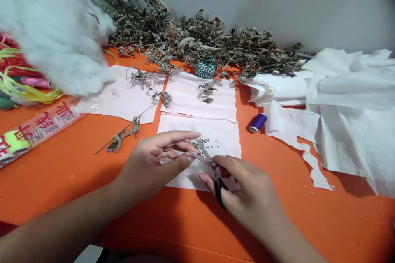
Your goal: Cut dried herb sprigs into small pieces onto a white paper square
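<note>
Scissors (212, 164) stood with parted blades above a white cloth (228, 131), gripped at the handles by the right hand (247, 187), whose fingers hid part of the loops. The left hand (160, 154) bent its fingers toward its thumb beside the blade tips; whether it pinched anything I could not tell. Leaf crumbs (207, 145) were partly covered.

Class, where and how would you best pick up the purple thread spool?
Probably by the thread-wound middle of the purple spool, pinched across its round sides from above: it lies on its side on the orange table, one end close to the white material. The right hand is nearer, but holds scissors.
</note>
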Motion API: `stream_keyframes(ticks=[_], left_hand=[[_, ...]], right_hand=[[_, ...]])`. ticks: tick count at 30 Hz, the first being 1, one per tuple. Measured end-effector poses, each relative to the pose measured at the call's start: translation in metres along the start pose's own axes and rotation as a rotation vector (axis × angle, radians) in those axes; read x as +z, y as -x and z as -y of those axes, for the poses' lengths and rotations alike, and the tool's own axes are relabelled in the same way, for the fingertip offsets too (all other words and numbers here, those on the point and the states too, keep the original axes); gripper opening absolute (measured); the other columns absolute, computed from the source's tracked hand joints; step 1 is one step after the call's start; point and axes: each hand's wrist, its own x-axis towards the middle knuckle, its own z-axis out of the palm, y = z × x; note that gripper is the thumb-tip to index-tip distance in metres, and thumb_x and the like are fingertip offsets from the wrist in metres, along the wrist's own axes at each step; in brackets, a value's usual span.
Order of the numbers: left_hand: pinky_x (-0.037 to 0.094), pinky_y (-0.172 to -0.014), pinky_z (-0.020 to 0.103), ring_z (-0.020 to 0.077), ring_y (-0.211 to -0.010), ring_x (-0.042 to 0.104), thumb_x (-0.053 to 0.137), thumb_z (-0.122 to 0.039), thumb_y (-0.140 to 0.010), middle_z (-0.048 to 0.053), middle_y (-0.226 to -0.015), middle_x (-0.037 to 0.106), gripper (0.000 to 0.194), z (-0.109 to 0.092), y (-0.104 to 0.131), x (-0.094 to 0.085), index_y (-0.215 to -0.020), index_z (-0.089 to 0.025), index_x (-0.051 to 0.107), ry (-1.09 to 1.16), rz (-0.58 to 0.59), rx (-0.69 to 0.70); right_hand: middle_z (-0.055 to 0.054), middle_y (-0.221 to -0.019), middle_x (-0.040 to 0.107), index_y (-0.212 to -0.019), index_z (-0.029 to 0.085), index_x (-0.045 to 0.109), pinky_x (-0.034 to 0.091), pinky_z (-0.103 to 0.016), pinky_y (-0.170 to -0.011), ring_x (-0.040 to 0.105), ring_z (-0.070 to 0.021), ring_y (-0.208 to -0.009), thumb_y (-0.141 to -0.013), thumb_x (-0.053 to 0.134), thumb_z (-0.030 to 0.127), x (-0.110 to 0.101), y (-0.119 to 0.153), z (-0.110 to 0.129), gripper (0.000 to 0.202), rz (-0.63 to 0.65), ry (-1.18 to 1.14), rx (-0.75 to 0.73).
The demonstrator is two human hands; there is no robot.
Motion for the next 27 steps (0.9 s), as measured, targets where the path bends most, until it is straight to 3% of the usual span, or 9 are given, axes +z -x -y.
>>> stream_keyframes(ticks=[3, 6, 9, 11, 15, 22, 27], left_hand=[[0.061, -0.064, 0.018, 0.0158, -0.077, 0.075, 0.068, -0.020, -0.084, 0.004, -0.087, 0.078, 0.032, 0.000, 0.001, 0.001, -0.116, -0.018, 0.066, -0.105, -0.023, 0.044], [0.059, -0.076, 0.023, 0.0154, -0.082, 0.075, 0.065, -0.019, -0.087, 0.002, -0.092, 0.078, 0.038, 0.004, 0.005, 0.001, -0.125, -0.022, 0.060, -0.394, -0.049, 0.228], [0.055, -0.079, 0.025, 0.0152, -0.084, 0.073, 0.059, -0.015, -0.090, -0.001, -0.096, 0.078, 0.047, 0.009, 0.008, 0.002, -0.135, -0.026, 0.050, -0.714, 0.030, 0.478], [0.054, -0.074, 0.024, 0.0156, -0.081, 0.072, 0.055, -0.013, -0.091, -0.002, -0.093, 0.077, 0.050, 0.012, 0.009, 0.003, -0.138, -0.026, 0.045, -0.833, 0.108, 0.566], [0.051, -0.065, 0.026, 0.0174, -0.074, 0.070, 0.049, -0.014, -0.094, -0.002, -0.092, 0.076, 0.050, 0.012, 0.006, 0.004, -0.141, -0.026, 0.039, -0.944, 0.204, 0.579], [0.047, -0.056, 0.029, 0.0195, -0.073, 0.069, 0.051, -0.012, -0.091, -0.003, -0.090, 0.074, 0.062, 0.012, 0.006, 0.002, -0.147, -0.026, 0.025, -1.059, 0.277, 0.528], [0.047, -0.056, 0.030, 0.0199, -0.072, 0.069, 0.052, -0.014, -0.092, -0.005, -0.086, 0.073, 0.070, 0.013, 0.006, 0.002, -0.150, -0.029, 0.016, -1.162, 0.260, 0.450]], right_hand=[[0.004, -0.062, 0.053, -0.087, 0.020, 0.061, 0.037, -0.020, -0.049, 0.047, -0.0104, -0.053, -0.085, 0.067, 0.035, -0.005, -0.003, 0.004, 0.016, 0.150, -0.294, 0.179], [0.005, -0.064, 0.054, -0.090, 0.020, 0.057, 0.042, -0.020, -0.051, 0.051, -0.0103, -0.055, -0.084, 0.067, 0.041, -0.011, -0.006, 0.007, 0.024, 0.345, -0.762, 0.383], [0.005, -0.060, 0.054, -0.090, 0.019, 0.055, 0.040, -0.020, -0.050, 0.050, -0.0089, -0.051, -0.085, 0.065, 0.049, -0.014, -0.007, 0.007, 0.032, 0.431, -1.053, 0.470], [0.006, -0.056, 0.052, -0.090, 0.019, 0.054, 0.034, -0.019, -0.045, 0.045, -0.0077, -0.046, -0.085, 0.065, 0.052, -0.014, -0.006, 0.005, 0.035, 0.466, -1.161, 0.513], [0.007, -0.053, 0.051, -0.091, 0.020, 0.052, 0.022, -0.017, -0.038, 0.039, -0.0060, -0.041, -0.084, 0.066, 0.052, -0.011, -0.004, 0.005, 0.036, 0.519, -1.313, 0.586], [0.007, -0.052, 0.053, -0.095, 0.019, 0.054, 0.023, -0.014, -0.037, 0.040, -0.0037, -0.038, -0.087, 0.066, 0.045, -0.010, 0.000, 0.002, 0.030, 0.587, -1.460, 0.530], [0.006, -0.053, 0.056, -0.095, 0.018, 0.055, 0.023, -0.013, -0.036, 0.041, -0.0031, -0.038, -0.088, 0.066, 0.044, -0.012, 0.001, -0.001, 0.029, 0.601, -1.530, 0.525]])
